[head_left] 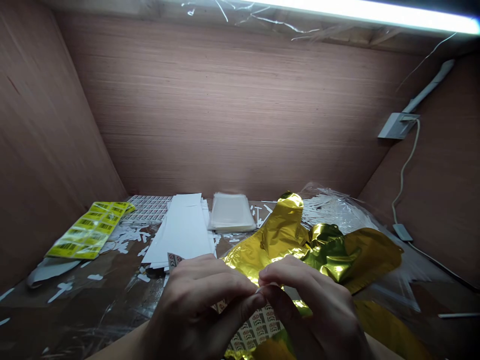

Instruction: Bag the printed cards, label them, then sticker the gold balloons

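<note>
My left hand [198, 310] and my right hand [311, 310] meet at the fingertips, low in the head view. Together they pinch a small white sticker [265, 286], which is partly hidden by my fingers. Below them lies a printed sticker sheet [255, 327] with rows of small red-and-white labels, and its link to the white piece is hidden. Crumpled gold foil [300, 245], possibly a deflated foil balloon, spreads behind and beside my right hand.
Yellow barcode label sheets [90, 230], white paper strips [183, 230], clear plastic sleeves [230, 212] and another sticker sheet [148, 208] lie at the back of the scratched desk [101, 295]. White scraps are scattered around. Pinkish wood panels [240, 100] enclose three sides.
</note>
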{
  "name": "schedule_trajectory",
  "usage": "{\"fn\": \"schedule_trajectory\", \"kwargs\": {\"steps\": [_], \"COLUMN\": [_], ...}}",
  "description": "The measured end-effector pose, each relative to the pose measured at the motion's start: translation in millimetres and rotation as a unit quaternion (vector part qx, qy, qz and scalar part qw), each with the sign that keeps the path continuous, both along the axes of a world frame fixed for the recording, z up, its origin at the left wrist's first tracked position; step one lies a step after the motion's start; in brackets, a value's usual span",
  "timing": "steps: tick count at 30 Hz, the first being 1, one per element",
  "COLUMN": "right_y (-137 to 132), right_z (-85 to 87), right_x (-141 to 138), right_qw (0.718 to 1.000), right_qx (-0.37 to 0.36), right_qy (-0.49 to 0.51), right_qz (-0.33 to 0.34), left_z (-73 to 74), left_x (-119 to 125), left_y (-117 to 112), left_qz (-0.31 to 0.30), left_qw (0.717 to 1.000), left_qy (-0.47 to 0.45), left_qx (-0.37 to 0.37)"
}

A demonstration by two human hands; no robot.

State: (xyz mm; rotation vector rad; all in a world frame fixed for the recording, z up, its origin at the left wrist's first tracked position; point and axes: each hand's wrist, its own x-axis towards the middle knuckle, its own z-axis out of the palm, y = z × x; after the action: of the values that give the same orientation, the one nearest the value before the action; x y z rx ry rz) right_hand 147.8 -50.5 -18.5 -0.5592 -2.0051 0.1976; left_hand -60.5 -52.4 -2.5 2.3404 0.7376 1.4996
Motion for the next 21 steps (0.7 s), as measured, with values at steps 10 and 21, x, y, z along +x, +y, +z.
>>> {"fn": "schedule_trajectory", "kwargs": {"steps": [10, 21], "right_y": [2.4, -2.1], "right_z": [3.1, 3.9], "right_x": [-6.8, -8.0], "right_qw": [0.997, 0.997], "right_qx": [0.057, 0.035], "right_qy": [-0.046, -0.061], "right_qz": [-0.022, -0.022], "left_z": [0.5, -0.7], "left_x": [0.7, 5.8], "left_y": [-4.5, -12.5], "left_qz": [0.012, 0.022], "left_qw": [0.999, 0.999], "left_qy": [0.036, 0.040], "left_qx": [0.015, -0.004]}}
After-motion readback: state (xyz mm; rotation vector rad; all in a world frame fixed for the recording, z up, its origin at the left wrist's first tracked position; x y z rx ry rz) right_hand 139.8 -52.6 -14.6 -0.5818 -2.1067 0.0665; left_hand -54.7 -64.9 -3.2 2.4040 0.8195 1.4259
